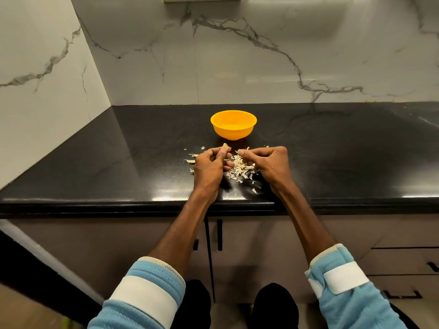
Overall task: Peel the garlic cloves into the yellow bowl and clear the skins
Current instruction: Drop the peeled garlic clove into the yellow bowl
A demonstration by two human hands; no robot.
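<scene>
Head view, read from left to right. A white marbled wall [42,67] meets the black countertop [114,162] at the left corner. A few loose skins [190,160] lie on the counter just beside your left hand [209,166]. That hand rests near the front edge with its fingers curled, and its thumb and fingertips pinch a garlic clove [225,146], which stands up above the knuckles. Beyond the clove, well apart from both hands and further back on the counter, stands the yellow bowl [234,131], upright; you cannot tell from this angle what lies inside it. Between your two hands lies the main heap of skins [240,168], with scattered flakes trailing toward the counter's front edge. Your right hand [269,162] sits just beside the heap, fingers curled and thumb pressed to forefinger; whether it pinches a scrap of skin cannot be told. Both forearms wear light blue sleeves [152,288] with white bands. Below the counter at the right are drawers [403,260] with dark handles.
</scene>
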